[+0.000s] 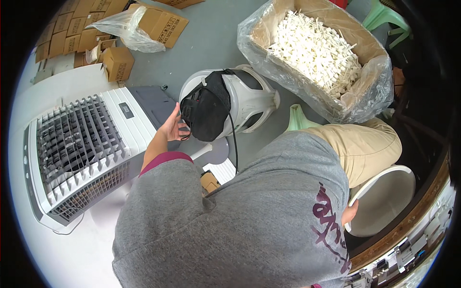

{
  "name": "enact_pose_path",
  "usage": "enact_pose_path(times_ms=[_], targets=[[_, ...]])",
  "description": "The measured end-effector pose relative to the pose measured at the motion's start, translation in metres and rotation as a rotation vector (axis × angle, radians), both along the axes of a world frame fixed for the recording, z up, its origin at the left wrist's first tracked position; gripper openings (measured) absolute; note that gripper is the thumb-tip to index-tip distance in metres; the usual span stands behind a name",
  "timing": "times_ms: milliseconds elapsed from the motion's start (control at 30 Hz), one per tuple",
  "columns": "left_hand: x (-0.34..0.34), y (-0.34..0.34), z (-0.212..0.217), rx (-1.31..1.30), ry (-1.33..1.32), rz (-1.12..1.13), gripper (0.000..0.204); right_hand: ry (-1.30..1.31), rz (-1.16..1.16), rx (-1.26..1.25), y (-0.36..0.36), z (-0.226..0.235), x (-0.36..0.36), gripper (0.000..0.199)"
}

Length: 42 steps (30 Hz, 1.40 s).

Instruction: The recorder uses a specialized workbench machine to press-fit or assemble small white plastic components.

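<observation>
My left hand (175,126) reaches out beside a black bag (209,106), its fingers apart at the bag's left edge. The bag, with a dark cord hanging from it, lies on an overturned or tilted grey-white plastic stool (252,99). At the lower right, my right hand (350,212) is at the rim of a white bucket (384,201), gripping it. Most of that hand is hidden behind my grey shirt and the rim. The bucket is tipped, with its mouth showing, and its visible inside is bare.
A white air cooler (79,153) stands at the left. At the upper right, a plastic-lined carton (374,91) holds many small white pieces. Stacked cardboard boxes (72,29) fill the upper left. Green plastic stools (300,119) and a wooden-edged bench (384,247) are on the right.
</observation>
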<state>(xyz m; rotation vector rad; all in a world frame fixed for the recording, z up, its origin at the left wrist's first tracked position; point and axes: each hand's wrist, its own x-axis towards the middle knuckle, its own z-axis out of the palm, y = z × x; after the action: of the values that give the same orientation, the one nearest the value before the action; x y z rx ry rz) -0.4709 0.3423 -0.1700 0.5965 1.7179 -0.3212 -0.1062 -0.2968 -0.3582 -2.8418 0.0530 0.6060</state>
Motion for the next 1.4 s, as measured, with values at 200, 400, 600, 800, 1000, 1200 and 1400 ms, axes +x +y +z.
enact_pose_path(times_ms=[200,400,600,800,1000,1200,1400], targets=[[-0.021,0.004,-0.015,0.089,-0.026,-0.217,0.111,0.011,-0.019,0.066,-0.009,-0.014,-0.002,0.048],[0.044,-0.004,0.006,0.430,0.179,-0.427,0.098,0.005,-0.068,0.094,-0.012,-0.014,-0.004,0.050],[0.075,0.009,0.006,0.865,0.513,-0.856,0.084,-0.045,-0.002,0.054,0.002,0.001,-0.001,0.048],[0.087,0.004,0.003,0.689,0.688,-1.053,0.080,0.013,-0.020,0.040,0.010,0.010,0.003,0.044],[0.085,0.007,0.011,0.623,0.696,-0.996,0.067,-0.025,-0.020,0.034,0.010,0.010,0.001,0.043],[0.071,0.009,0.011,0.623,0.609,-0.973,0.059,-0.029,-0.008,0.025,0.007,0.006,0.000,0.045],[0.077,0.015,0.009,0.527,0.639,-0.878,0.065,-0.011,-0.025,0.014,0.009,0.009,0.001,0.045]])
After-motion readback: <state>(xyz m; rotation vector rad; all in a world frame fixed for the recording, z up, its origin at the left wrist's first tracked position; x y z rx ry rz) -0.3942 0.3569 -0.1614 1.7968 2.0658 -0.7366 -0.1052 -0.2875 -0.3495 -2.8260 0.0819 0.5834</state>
